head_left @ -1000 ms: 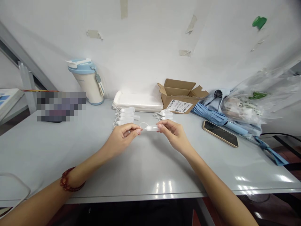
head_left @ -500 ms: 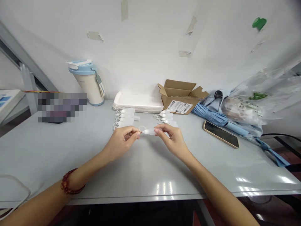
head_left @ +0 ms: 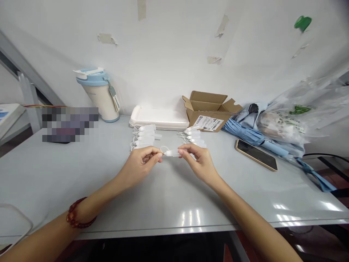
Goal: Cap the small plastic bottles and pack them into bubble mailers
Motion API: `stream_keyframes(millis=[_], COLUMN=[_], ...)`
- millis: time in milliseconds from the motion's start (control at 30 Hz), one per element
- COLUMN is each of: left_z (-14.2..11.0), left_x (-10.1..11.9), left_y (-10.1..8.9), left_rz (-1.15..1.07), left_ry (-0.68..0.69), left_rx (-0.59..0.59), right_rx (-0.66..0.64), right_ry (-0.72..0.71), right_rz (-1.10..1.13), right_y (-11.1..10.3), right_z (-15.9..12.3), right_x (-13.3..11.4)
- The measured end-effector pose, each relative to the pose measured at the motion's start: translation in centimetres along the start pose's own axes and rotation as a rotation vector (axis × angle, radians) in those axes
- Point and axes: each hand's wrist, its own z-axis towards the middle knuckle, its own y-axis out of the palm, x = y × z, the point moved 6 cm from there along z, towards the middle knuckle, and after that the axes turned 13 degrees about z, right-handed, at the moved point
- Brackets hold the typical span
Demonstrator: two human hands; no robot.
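Note:
Between my hands, just above the table, a small translucent white squeeze bottle (head_left: 172, 153) lies sideways, its narrow tip pointing left. My right hand (head_left: 200, 162) is closed, pinching the bottle's body between thumb and fingers. My left hand (head_left: 141, 163) is closed in a pinch at the tip, where the bottle's thin white strap loops into the fingertips. The cap end there is mostly hidden by the fingers. Beyond my left hand lies a row of similar strapped bottles (head_left: 145, 134). A second group of bottles (head_left: 194, 134) lies behind my right hand, partly covered by it.
Behind the bottles are a stack of white trays (head_left: 160, 118) and an open cardboard box (head_left: 208, 120). A tumbler (head_left: 99, 96) stands back left. On the right lie a phone (head_left: 256, 154), a folded blue umbrella (head_left: 245, 133) and a plastic bag (head_left: 289, 120). The grey table (head_left: 163, 203) runs underneath.
My right hand has shifted slightly left with the bottle, closing the distance to my left hand. The thin needle seen earlier at the tip is now mostly hidden. Both pinches hold.

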Motion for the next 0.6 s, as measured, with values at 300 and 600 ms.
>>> stream_keyframes(millis=[300, 600], left_z=[0.59, 0.33], left_x=[-0.33, -0.02], left_y=[-0.60, -0.44], left_rz=[-0.173, -0.024], left_ry=[-0.038, -0.021], left_rx=[-0.065, -0.033], right_rx=[0.051, 0.041], right_ry=[0.021, 0.020], right_rz=[0.043, 0.058], right_y=[-0.77, -0.05], right_z=[0.26, 0.14], right_x=[-0.22, 0.29])
